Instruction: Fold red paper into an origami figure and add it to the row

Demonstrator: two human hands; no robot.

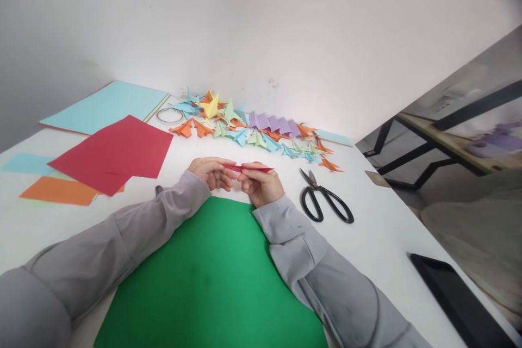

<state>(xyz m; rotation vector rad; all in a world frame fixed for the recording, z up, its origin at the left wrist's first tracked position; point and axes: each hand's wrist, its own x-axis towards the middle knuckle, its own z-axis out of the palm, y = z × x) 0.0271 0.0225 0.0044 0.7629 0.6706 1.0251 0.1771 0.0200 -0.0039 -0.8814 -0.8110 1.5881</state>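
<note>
A narrow piece of folded red paper [233, 167] is held between my two hands, seen almost edge-on. My left hand [212, 173] pinches its left end, thumb and fingers closed on it. The right end sits between the thumb and fingers of my right hand [260, 182], and a pointed tip sticks out past them. Both hands are just beyond the far edge of a large green sheet [212, 277]. To the right of my right hand lie black-handled scissors [326, 201], blades slightly apart and pointing away.
Large red sheets [116, 155], an orange sheet [59, 190] and a light blue stack [108, 106] lie left. Several folded paper figures [256, 138] line the wall beside a tape roll [170, 115]. A black tablet-like device [457, 293] rests near the right table edge.
</note>
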